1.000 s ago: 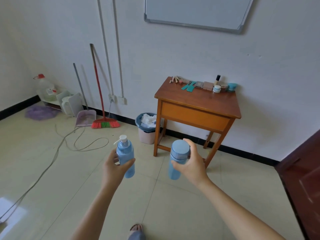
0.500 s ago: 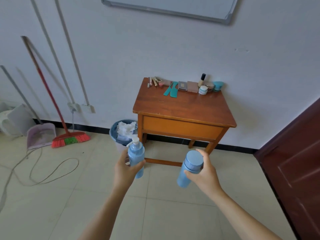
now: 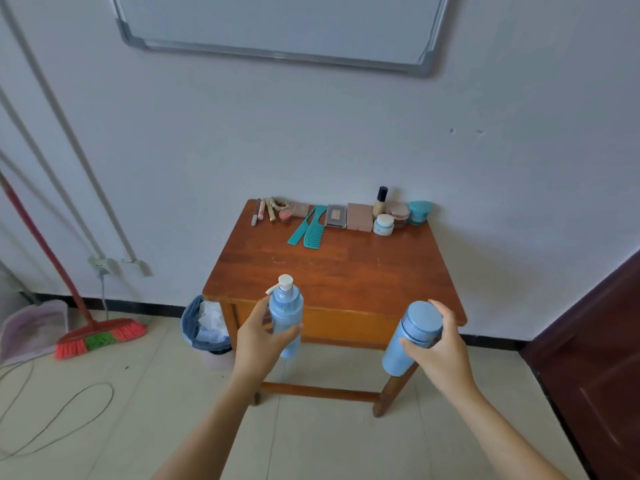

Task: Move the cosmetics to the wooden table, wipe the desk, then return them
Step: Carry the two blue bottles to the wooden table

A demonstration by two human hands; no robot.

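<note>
Head view, left hand: the left hand (image 3: 258, 341) curls its grip round the middle of the pump bottle (image 3: 285, 306) and holds it upright, likely so the nozzle stays clear.
Head view, right hand: the right hand (image 3: 440, 348) wraps its grip round the capped bottle (image 3: 415, 327) just under the cap, and the bottle leans.
Position: both bottles hang in the air at the near edge of the wooden surface (image 3: 332, 271), not yet set down.
Back row: small cosmetics (image 3: 360, 216) and two combs (image 3: 308, 230) line the wall side. The front is left bare, probably as room for these two.

plain room | tiled floor (image 3: 104, 427) | whiteboard (image 3: 277, 26) | broom (image 3: 100, 336) | wooden table (image 3: 339, 271)
</note>
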